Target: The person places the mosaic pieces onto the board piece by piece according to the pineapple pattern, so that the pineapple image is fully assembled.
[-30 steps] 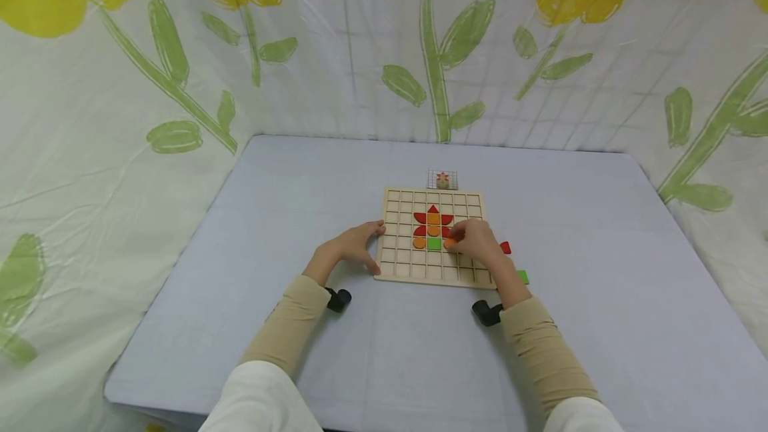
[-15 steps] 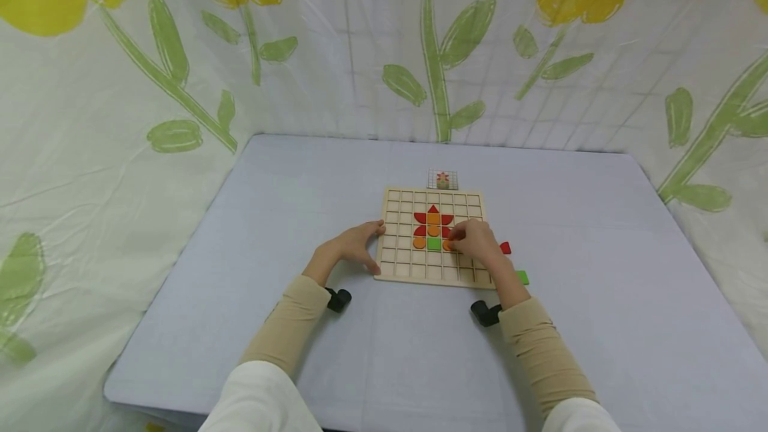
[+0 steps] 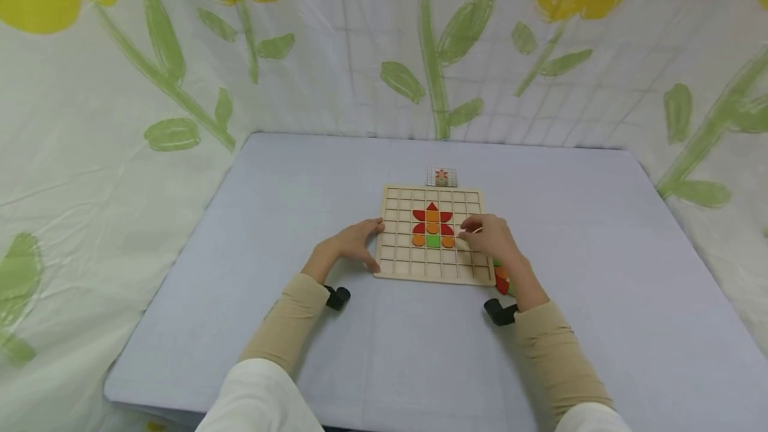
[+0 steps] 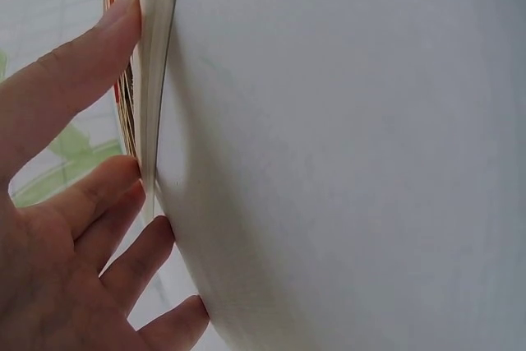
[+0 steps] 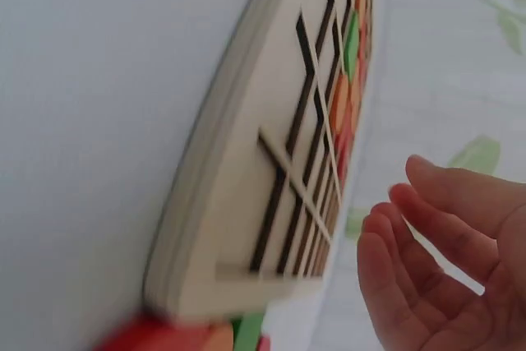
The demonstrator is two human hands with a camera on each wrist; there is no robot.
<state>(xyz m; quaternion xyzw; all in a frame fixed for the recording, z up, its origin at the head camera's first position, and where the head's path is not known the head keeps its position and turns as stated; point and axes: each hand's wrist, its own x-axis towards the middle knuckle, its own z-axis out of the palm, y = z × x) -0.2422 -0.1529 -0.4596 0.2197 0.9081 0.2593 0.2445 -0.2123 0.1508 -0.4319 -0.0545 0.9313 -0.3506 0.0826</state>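
A square wooden grid board (image 3: pixel 414 267) bears a flower-like pattern of flat pieces. Its top is a red triangle (image 3: pixel 432 207), with red petal pieces and orange ones below. A green square (image 3: pixel 433 241) lies between two orange discs, the right disc (image 3: pixel 447 241) being nearest to my right hand (image 3: pixel 492 239). That hand hovers over the board's right side, fingers loosely bent; in the right wrist view nothing shows between its fingertips (image 5: pixel 421 166). My left hand (image 3: pixel 354 244) touches the board's left edge, thumb and fingers spread apart along it, as the left wrist view also shows.
A small pattern card (image 3: pixel 441 177) with a printed flower lies just behind the board. Loose red, orange and green pieces (image 3: pixel 502 280) lie by the board's near right corner, partly hidden by the right forearm. A flowered curtain (image 3: pixel 330 72) hangs behind the table.
My right hand has let go of the right orange disc, which now lies in its cell, and has drawn back to the right. The left hand stays at the board's edge.
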